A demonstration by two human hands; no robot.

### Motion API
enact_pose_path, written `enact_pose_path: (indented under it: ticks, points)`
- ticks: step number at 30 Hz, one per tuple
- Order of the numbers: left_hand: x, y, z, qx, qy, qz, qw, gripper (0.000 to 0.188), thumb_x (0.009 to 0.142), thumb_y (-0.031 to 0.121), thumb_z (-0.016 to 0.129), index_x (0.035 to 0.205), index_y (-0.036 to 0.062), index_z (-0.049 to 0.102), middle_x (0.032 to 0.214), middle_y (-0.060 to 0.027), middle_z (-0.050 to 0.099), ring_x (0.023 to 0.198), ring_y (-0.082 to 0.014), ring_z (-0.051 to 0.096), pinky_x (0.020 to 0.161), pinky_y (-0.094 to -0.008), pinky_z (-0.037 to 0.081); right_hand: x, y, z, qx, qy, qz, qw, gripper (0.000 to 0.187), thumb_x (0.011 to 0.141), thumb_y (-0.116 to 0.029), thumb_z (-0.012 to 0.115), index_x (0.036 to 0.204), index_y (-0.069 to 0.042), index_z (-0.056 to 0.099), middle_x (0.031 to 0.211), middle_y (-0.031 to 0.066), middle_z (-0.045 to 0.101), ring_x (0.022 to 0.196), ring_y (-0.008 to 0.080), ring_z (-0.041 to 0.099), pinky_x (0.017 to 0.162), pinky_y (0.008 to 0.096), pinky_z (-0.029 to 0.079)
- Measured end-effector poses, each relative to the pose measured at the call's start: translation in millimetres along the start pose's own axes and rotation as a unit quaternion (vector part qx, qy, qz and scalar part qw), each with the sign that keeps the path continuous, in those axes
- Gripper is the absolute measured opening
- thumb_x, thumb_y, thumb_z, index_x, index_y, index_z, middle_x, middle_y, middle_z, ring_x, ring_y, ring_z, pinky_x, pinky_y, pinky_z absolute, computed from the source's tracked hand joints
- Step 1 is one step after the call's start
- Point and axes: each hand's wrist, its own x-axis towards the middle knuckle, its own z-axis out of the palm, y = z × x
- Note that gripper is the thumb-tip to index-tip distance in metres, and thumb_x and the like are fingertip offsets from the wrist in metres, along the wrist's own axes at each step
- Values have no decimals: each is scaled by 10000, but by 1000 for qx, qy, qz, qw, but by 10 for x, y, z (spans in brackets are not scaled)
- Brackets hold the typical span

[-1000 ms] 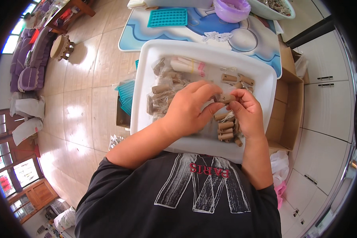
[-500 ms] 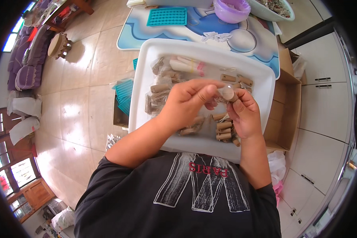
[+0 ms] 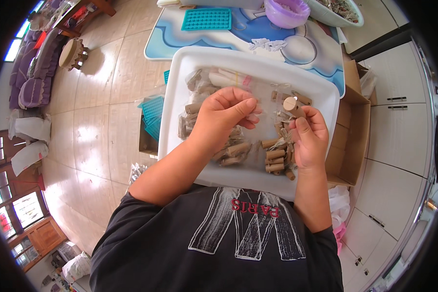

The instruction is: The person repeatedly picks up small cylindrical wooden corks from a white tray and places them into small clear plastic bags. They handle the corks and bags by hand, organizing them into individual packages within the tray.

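Over the white bin [image 3: 199, 54], my right hand [image 3: 310, 138] pinches a short brown cylinder [image 3: 293, 107], whose round pale end tilts up and has a small hole in its side. Left of it, my left hand [image 3: 224, 114] has thumb and fingers pressed together; a faint clear or whitish bit shows at the fingertips, too small to name. Below the right hand lie loose brown cylinders [image 3: 275, 160] with pale cords. Under the left hand are more brown cylinders [image 3: 238, 150] in clear plastic bags, partly hidden by the wrist.
A blue-and-white table [image 3: 163, 41] behind the bin bears a teal tray [image 3: 207, 19], a purple bowl [image 3: 287, 14] and small white pieces [image 3: 267, 45]. An open cardboard box [image 3: 343, 141] stands right of the bin. Teal trays [image 3: 152, 117] sit in a box on the left.
My hands have moved apart. The left hand has left the cylinder, and the right hand has carried it slightly right and up.
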Motion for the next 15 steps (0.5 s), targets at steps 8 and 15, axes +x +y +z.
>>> enact_pose_path:
  ticks: [8, 15]
  points:
    - [25, -41, -13, 78, 47, 10, 996, 128, 840, 131, 623, 824, 9, 587, 728, -66, 634, 609, -128, 607, 541, -239, 506, -52, -7, 78, -107, 54, -86, 989, 228, 816, -43, 631, 1013, 17, 533, 834, 38, 587, 711, 83, 537, 679, 205, 450]
    - [30, -55, -13, 95, 27, 3, 995, 141, 827, 126, 643, 847, -5, 596, 748, -63, 636, 641, -125, 611, 582, -243, 511, -61, 7, 122, -83, 16, -61, 995, 182, 810, -34, 638, 960, 11, 544, 808, 32, 578, 702, 81, 529, 650, 203, 437]
